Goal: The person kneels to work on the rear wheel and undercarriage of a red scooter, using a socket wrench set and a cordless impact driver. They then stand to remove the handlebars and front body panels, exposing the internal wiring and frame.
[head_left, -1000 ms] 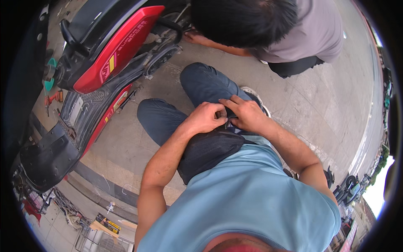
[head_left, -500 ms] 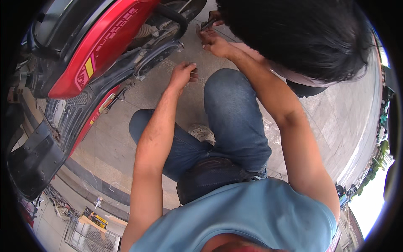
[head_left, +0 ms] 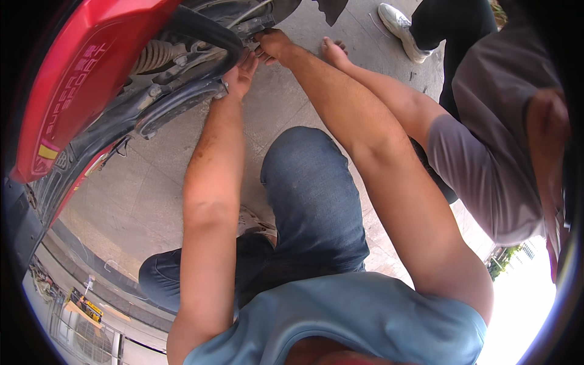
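A red motor scooter [head_left: 79,79] stands at the left, its coil spring shock absorber [head_left: 159,59] and black curved tube [head_left: 207,36] showing near the rear. My left hand [head_left: 242,74] reaches in beside the metal parts under that tube, palm turned up and fingers stretched out. Just beyond it, my right hand [head_left: 275,46] is bent round at the metal parts by the wheel. Its fingertips are partly hidden, and whatever they grip cannot be made out. Both hands are close together, near the end of the scooter's lower frame piece [head_left: 182,106].
A co-worker's hand [head_left: 335,52] hangs low at the right of my right forearm, with the co-worker's grey clothing [head_left: 486,164] beyond. A white shoe [head_left: 404,31] is on the paving at the far right. My bent knee [head_left: 307,164] rises between my arms.
My right hand has left the co-worker's hands, which had a small dark thing, and moved left to the scooter. My left hand has moved up to it too. The co-worker's head has drawn away.
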Available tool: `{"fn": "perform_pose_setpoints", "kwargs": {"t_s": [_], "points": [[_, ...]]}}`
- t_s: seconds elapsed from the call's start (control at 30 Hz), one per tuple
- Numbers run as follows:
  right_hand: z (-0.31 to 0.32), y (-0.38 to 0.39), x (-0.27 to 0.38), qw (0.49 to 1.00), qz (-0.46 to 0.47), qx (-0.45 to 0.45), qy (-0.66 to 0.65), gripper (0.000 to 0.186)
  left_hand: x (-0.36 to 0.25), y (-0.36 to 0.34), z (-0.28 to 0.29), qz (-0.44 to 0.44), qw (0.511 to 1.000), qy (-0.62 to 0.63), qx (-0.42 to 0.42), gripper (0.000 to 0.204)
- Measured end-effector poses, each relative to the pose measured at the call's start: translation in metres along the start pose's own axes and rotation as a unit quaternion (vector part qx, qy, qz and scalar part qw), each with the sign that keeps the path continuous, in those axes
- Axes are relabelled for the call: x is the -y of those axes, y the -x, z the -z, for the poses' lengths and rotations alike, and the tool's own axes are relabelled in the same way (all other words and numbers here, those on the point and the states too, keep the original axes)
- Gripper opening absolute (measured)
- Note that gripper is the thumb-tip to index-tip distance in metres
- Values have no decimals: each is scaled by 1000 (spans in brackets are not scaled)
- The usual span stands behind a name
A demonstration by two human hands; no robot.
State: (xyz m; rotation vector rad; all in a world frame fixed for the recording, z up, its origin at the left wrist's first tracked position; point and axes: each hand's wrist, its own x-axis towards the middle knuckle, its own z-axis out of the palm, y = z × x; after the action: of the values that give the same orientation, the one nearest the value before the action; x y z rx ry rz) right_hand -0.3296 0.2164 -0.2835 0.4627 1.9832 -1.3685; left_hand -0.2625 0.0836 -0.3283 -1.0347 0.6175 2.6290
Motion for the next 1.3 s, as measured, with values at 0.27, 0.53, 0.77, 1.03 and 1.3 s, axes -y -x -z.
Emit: {"fn": "perform_pose_setpoints", "kwargs": {"t_s": [0.27, 0.53, 0.77, 1.03, 1.3], "points": [[-22, -26, -14, 984, 108, 70, 123, 29, -1, -30, 12, -132, 943, -288, -104, 14], [-20, -47, -47, 981, 187, 39, 11, 32, -14, -48, 51, -157, 939, -286, -113, 27], [-15, -36, -29, 961, 206, 68, 172, 34, -32, -43, 48, -27, 988, -116, 98, 47], [-15, -29, -22, 984, 127, 51, 117, 46, -39, -65, 72, 141, 944, 118, 273, 46], [-14, -22, -22, 986, 153, 33, 60, 39, -29, -48, 43, 78, 986, 44, 144, 37]]}}
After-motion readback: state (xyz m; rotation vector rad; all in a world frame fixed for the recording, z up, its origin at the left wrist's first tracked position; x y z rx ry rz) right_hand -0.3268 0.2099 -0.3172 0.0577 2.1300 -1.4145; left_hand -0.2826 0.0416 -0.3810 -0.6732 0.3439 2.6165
